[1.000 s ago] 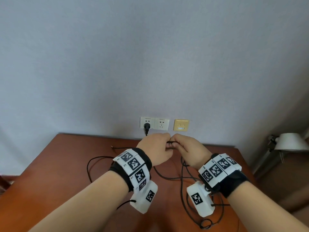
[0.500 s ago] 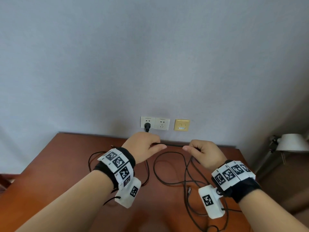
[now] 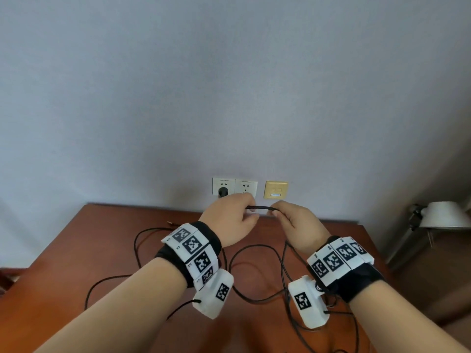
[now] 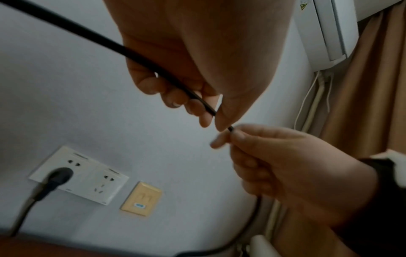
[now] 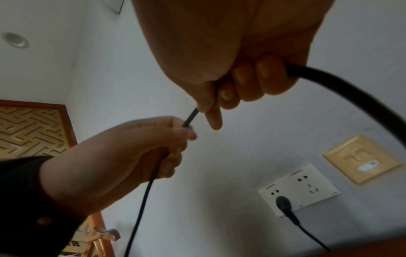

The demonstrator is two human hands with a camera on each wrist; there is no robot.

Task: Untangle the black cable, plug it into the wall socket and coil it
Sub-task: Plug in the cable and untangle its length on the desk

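Note:
A thin black cable (image 3: pixel 258 207) stretches between my two hands above the back of the wooden table (image 3: pixel 76 253). My left hand (image 3: pixel 235 217) pinches it between thumb and fingers (image 4: pixel 191 104), and the cable (image 4: pixel 136 53) runs back through that palm. My right hand (image 3: pixel 293 222) grips the cable (image 5: pixel 342 83) in curled fingers (image 5: pixel 241 81). Loose loops (image 3: pixel 254 299) lie on the table below the wrists. The black plug (image 3: pixel 223 191) sits in the left white wall socket (image 3: pixel 223 186); it also shows as plug (image 4: pixel 58 175) and plug (image 5: pixel 283 203).
A second white socket (image 3: pixel 246 187) and a yellow wall plate (image 3: pixel 276 190) are to the right of the plug. A white lamp shade (image 3: pixel 443 215) stands off the table's right edge. A carved wooden panel (image 5: pixel 28 128) and an air conditioner (image 4: pixel 325 29) are on the walls.
The hands were together a second ago, spread apart along the cable half a second ago, and have come back close together, both raised nearer the wall.

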